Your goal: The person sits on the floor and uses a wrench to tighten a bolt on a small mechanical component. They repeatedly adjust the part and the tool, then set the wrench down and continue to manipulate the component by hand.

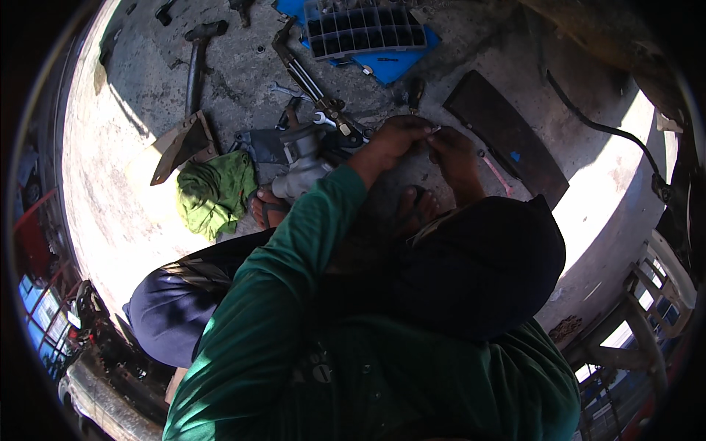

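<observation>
Evidently, the rough concrete floor serves as bench, half sunlit, a plastic chair at its right edge.
A grey metal housing sits beside the left foot, perhaps to stay close; a cutting torch and open-ended wrench lie beyond. Likely for precision, the left hand pinches a tiny shiny piece, fingertips nearly closed; the right hand curls against it, its hold unclear.

The compartment box lies ahead of the hands, cloth left.
</observation>
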The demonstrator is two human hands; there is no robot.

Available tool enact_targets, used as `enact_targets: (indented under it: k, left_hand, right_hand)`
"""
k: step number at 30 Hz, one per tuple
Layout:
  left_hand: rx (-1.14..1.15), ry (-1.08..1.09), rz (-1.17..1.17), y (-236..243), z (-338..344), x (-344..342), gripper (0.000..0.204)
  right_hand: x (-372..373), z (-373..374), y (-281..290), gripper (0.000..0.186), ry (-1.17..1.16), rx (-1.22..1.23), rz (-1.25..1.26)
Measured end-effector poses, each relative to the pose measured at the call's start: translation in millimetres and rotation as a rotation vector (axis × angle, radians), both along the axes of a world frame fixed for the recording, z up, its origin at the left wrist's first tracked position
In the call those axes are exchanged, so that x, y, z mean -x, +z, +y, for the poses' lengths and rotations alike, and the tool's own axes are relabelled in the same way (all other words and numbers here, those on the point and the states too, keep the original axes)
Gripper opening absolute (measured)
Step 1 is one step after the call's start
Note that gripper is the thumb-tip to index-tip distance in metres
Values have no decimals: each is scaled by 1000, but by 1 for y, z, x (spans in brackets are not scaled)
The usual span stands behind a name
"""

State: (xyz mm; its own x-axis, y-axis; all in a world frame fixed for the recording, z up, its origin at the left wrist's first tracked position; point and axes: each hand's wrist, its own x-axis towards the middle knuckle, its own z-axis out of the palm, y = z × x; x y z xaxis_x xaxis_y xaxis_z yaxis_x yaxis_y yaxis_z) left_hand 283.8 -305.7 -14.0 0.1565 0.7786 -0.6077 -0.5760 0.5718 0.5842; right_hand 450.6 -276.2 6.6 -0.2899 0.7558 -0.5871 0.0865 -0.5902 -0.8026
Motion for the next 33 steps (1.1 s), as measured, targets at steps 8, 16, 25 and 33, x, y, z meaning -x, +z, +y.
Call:
enact_targets:
  k: [8, 16, 25, 33]
  left_hand:
    - [-20, -14, 45, -1, -3, 7, 17]
    - [-39, -106, 227, -15, -13, 12, 21]
    - [-70, -10, 688, -11, 5, 22, 27]
    - [-54, -89, 979, 11, 21, 28, 47]
  right_hand:
    - [0, 5, -2, 17, 6, 86, 78]
    - [12, -1, 10, 22, -73, 137, 114]
    - [-5, 3, -7, 24, -93, 121, 118]
    - [-24, 7, -11, 26, -249, 203, 221]
